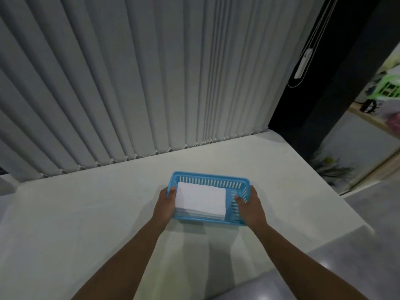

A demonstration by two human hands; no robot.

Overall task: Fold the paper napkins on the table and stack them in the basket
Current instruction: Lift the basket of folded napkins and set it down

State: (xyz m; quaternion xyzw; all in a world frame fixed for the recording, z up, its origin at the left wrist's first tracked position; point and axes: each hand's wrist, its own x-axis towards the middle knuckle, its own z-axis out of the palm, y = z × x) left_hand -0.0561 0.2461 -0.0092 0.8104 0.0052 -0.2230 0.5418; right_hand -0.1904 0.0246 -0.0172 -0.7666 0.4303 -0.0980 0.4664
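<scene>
A blue slotted plastic basket [213, 180] sits near the middle of the white table [86, 213]. Inside it, against its left side, lies a neat stack of folded white paper napkins [200, 200]. My left hand [165, 205] grips the basket's left end, thumb over the rim next to the stack. My right hand [251, 207] grips the right end, thumb inside the basket on its bare slotted floor. No loose napkins show on the table.
Grey vertical blinds [140, 83] hang right behind the table's far edge. A black pillar [320, 109] stands at the back right. The table's right edge drops to a grey floor [368, 245], and clutter lies far right.
</scene>
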